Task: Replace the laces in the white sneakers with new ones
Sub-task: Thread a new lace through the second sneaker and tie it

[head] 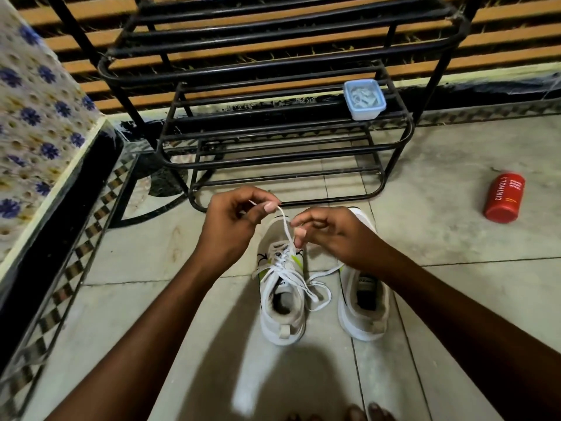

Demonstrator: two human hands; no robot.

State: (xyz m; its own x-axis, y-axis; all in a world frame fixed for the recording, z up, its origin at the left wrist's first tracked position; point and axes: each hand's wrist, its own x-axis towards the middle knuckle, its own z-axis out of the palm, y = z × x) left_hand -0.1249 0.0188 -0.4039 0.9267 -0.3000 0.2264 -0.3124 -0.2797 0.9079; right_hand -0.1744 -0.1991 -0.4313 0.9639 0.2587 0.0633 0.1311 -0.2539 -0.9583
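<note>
Head view looks down at the tiled floor (pixel 121 314), and every place below is taken from the left sneaker (pixel 280 299). Left of and above its toe, the left hand (pixel 230 226) pinches the end of the white lace (pixel 285 226) between thumb and fingertip, drawing it up taut. Just right of that, over the toe, the right hand (pixel 331 232) pinches the same lace lower down, near the eyelets. Loose loops trail from the tongue toward the right sneaker (pixel 362 302), which stands just beside it, seemingly without laces. Behind both stands a black metal rack (pixel 285 129) carrying a small lidded box (pixel 364 100); far right lies a red can (pixel 502 197). The step looks like working the lace through the eyelets, though threading or pulling out cannot be told. Next, the free end needs guiding at the neighbouring eyelet.
</note>
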